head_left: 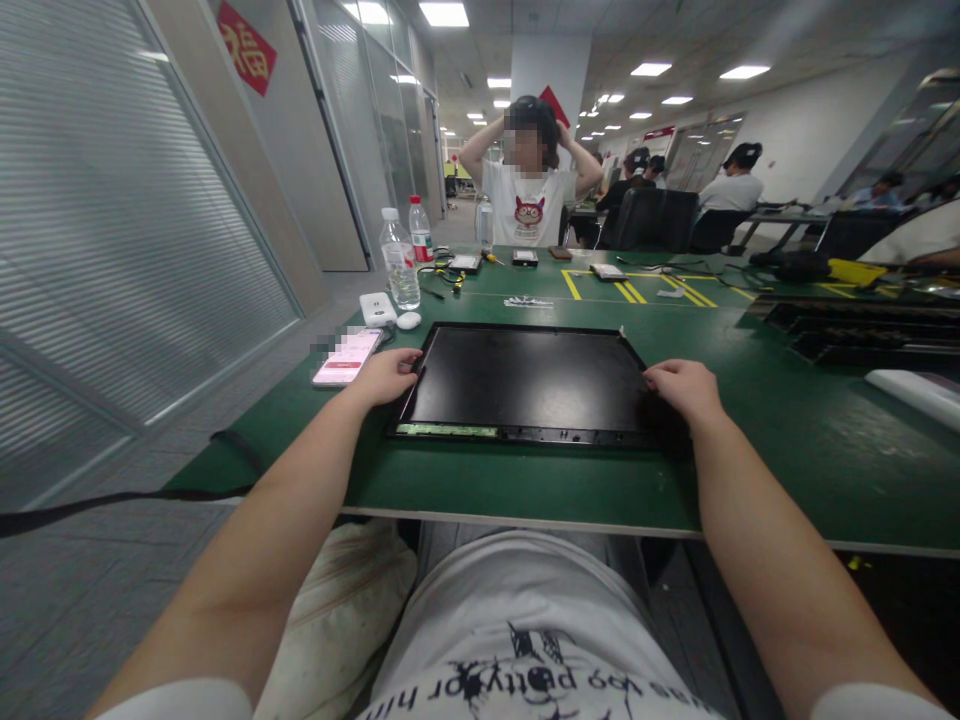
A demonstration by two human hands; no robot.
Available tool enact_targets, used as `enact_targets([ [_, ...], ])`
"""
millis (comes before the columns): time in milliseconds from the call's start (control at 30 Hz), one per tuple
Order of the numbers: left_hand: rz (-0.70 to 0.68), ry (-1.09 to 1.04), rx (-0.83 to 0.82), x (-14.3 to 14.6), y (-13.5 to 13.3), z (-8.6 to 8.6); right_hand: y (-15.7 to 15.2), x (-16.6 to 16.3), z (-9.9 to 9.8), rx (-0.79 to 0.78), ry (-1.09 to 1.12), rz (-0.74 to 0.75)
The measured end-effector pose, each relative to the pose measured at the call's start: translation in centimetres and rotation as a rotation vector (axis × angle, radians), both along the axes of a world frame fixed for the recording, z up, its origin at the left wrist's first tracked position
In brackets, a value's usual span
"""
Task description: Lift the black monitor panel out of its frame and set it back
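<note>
A black flat display panel [525, 380] in a thin dark frame lies face up on the green table [555, 490]. Along its near edge runs a strip with a green circuit board [447, 431] at the left. My left hand [388, 376] grips the panel's left edge, thumb and fingers closed about the frame. At the opposite side my right hand [684, 387] pinches the right edge. Just left of my left hand lies a phone [348, 358] with a lit screen.
Beyond the phone are a white case [377, 309], a clear water bottle [399, 260] and a red-capped bottle [420, 230]. Small drives [525, 257] and cables lie at the far side. Stacked black frames [840, 325] stand at the right. A person [531, 190] faces me across the table.
</note>
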State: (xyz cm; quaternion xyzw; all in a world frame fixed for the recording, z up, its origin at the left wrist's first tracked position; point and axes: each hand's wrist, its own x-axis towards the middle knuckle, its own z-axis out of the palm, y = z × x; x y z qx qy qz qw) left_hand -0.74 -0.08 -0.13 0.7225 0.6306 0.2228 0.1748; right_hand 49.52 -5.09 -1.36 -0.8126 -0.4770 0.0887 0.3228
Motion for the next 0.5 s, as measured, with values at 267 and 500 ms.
enact_targets([
  [267, 0.009, -0.009, -0.016, 0.18, -0.21, 0.21, 0.24, 0.15, -0.24, 0.024, 0.080, -0.014],
  [500, -0.002, -0.011, 0.003, -0.02, -0.02, -0.03, 0.28, 0.09, -0.22, 0.025, 0.104, -0.022],
])
